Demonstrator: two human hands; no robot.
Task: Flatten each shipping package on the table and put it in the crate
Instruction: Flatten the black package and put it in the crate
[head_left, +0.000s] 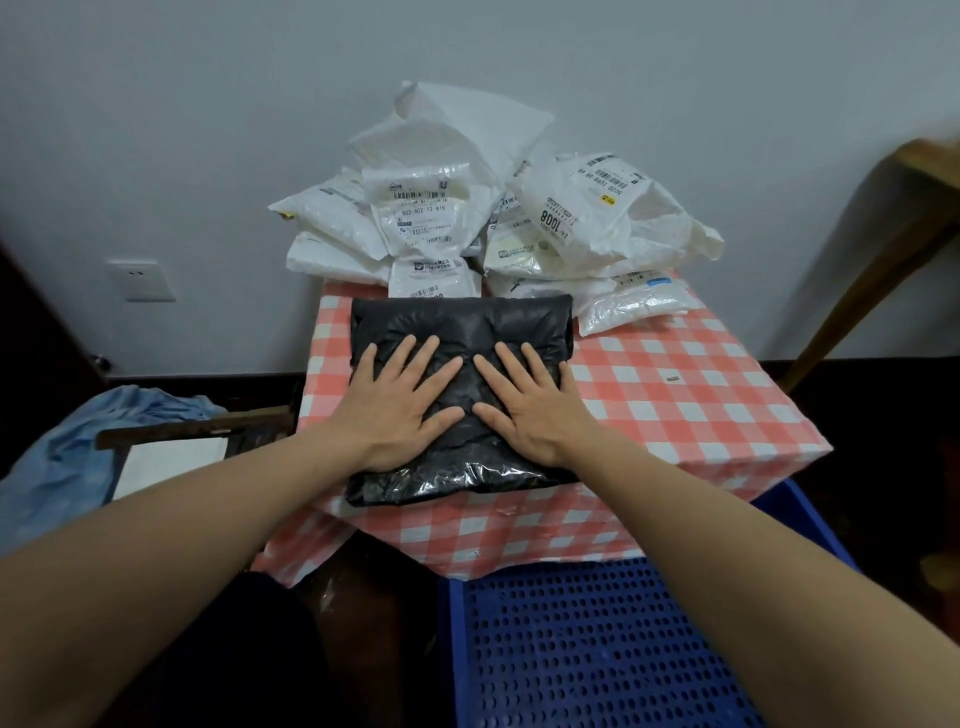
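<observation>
Black shipping package (457, 322) lay on checkered desk (675, 395); left hand (402, 402) and right hand (530, 405) pressed flat on it, fingers spread. White packages (467, 208) were piled behind; blue crate (597, 649) sat below.

The table (701, 415) is covered by a red-and-white checked cloth (519, 530). A black package (462, 322) is laid flat on the near half. The white packages (467, 208) are piled along the far edge. A small brown object (672, 378) is located on the right side, apart from the packages.
</observation>
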